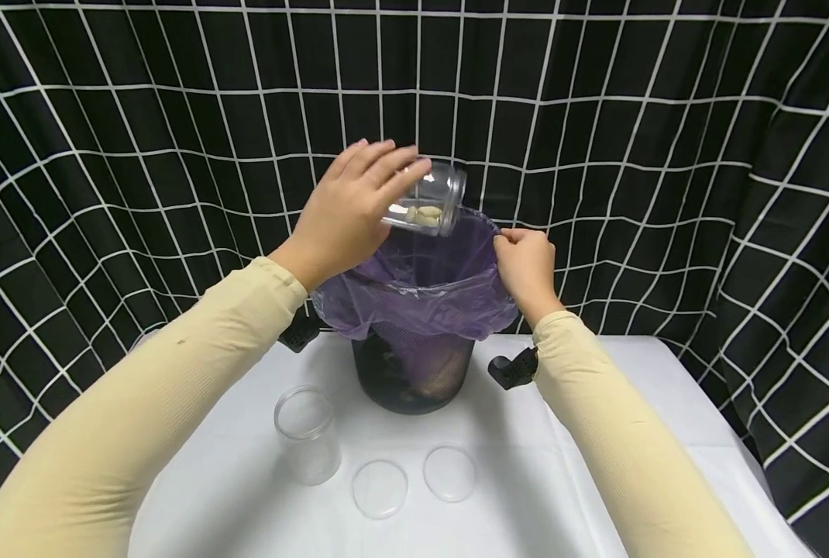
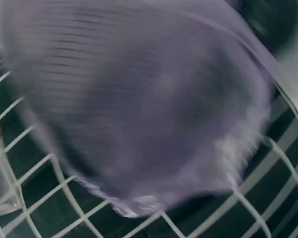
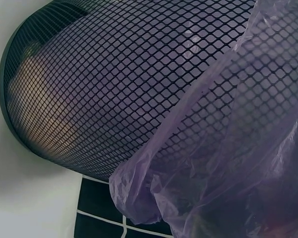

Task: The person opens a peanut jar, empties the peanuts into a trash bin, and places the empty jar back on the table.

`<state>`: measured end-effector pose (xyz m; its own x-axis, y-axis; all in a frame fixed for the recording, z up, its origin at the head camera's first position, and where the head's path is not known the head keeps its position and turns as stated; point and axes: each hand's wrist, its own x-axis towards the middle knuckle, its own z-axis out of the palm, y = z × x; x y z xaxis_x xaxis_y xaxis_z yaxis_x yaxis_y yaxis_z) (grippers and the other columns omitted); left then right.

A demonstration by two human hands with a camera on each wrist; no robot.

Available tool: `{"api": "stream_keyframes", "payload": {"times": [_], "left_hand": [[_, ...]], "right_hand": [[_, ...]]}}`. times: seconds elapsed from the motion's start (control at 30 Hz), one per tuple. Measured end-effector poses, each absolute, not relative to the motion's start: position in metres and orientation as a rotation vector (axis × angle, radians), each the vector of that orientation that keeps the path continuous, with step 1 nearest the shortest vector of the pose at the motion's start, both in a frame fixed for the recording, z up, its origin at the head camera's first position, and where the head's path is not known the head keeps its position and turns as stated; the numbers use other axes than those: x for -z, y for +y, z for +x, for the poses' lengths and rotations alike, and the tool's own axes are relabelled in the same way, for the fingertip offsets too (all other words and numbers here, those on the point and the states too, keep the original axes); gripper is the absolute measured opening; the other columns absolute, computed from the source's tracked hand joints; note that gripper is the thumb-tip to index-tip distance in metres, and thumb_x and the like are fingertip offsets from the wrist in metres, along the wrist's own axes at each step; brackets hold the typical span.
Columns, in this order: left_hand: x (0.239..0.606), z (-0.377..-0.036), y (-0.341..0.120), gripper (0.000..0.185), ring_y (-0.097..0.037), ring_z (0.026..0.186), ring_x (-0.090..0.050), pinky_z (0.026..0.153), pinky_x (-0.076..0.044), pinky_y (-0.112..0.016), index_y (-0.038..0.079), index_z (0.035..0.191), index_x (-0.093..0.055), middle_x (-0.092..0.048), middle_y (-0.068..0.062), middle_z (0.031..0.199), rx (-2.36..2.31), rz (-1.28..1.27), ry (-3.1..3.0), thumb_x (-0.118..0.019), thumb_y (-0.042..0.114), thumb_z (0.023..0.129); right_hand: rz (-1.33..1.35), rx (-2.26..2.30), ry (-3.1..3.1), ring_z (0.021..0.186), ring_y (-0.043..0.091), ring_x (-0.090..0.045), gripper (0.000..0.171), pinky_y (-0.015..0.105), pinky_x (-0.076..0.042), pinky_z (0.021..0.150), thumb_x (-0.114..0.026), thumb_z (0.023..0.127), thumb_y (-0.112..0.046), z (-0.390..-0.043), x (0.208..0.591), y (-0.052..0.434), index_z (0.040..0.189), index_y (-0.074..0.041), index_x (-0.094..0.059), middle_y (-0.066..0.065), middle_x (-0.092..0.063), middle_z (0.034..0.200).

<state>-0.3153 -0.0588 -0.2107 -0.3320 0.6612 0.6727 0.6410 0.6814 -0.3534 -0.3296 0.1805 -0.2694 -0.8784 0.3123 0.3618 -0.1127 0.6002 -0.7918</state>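
My left hand (image 1: 359, 205) grips a clear plastic jar (image 1: 449, 182) lying on its side above the bin, its mouth to the right. A few pale, nut-like pieces (image 1: 424, 215) rest on the jar's lower wall near the mouth; their exact kind is unclear. With thumb and fingers my right hand (image 1: 528, 267) pinches the right rim of a purple trash bag (image 1: 421, 306). The bag lines a black mesh trash bin (image 3: 139, 74) and folds over its rim. In the blurred left wrist view, part of the jar (image 2: 1, 191) shows at the left edge.
A second clear jar (image 1: 306, 438) stands uncovered on the white-covered table (image 1: 233, 504), left of the bin. Two clear round lids (image 1: 380, 489) lie flat in front of the bin. A black curtain with white grid lines (image 1: 596, 116) hangs behind and at both sides.
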Motion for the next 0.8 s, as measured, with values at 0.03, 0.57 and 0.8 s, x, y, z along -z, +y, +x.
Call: {"api": "stream_keyframes", "payload": {"times": [0.03,0.57,0.8], "left_hand": [[0.213,-0.316,-0.058,0.066,-0.030,0.138,-0.046,0.125,-0.027,-0.041,0.013,0.144,-0.051,-0.054,-0.009,0.146,-0.056,-1.027,-2.040,-0.071,0.003,0.083],[0.218,-0.319,-0.058,0.067,-0.030,0.139,-0.046,0.125,-0.029,-0.041,0.014,0.145,-0.051,-0.056,-0.008,0.146,-0.117,-1.064,-2.071,-0.071,0.002,0.082],[0.208,-0.318,-0.060,0.068,-0.030,0.139,-0.046,0.125,-0.028,-0.041,0.014,0.145,-0.050,-0.054,-0.009,0.147,-0.061,-0.950,-2.010,-0.073,0.004,0.082]], "right_hand": [[-0.167,-1.218,-2.358,0.115,0.035,-0.064,0.036,0.047,-0.053,0.098,-0.051,0.096,-0.014,-0.329,0.269,0.181,0.122,0.003,-0.068,0.020,-0.069,0.122],[-0.157,-1.207,-2.360,0.117,0.035,-0.063,0.036,0.047,-0.053,0.097,-0.052,0.096,-0.015,-0.331,0.269,0.182,0.122,0.003,-0.068,0.020,-0.069,0.121],[-0.149,-1.197,-2.359,0.115,0.035,-0.064,0.035,0.047,-0.054,0.095,-0.051,0.096,-0.014,-0.331,0.267,0.181,0.121,0.003,-0.069,0.020,-0.070,0.119]]}}
